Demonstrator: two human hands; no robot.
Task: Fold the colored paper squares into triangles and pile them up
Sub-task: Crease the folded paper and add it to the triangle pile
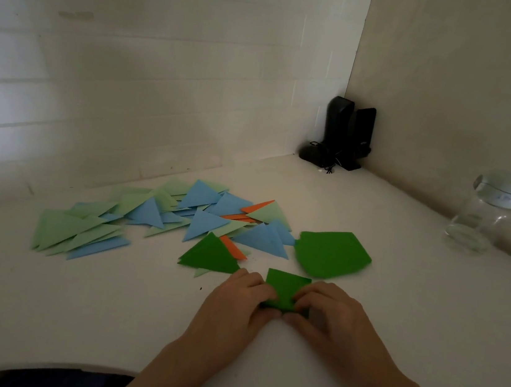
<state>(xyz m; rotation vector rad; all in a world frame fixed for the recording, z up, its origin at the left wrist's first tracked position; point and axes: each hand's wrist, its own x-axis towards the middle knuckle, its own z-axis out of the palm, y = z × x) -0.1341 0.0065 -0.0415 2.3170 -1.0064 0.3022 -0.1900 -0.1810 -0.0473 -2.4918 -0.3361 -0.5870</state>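
1. Both hands are down on one dark green paper square at the table's near edge.
2. Left hand and right hand pinch its near edge, fingers curled.
3. One stack of dark green squares lies just behind.
4. The pile of folded triangles, too many to count, sprawls to the left: pale green, blue, orange.

Dark green is seen on the held paper and stack; pale green, blue and orange on the triangles; white on the table.
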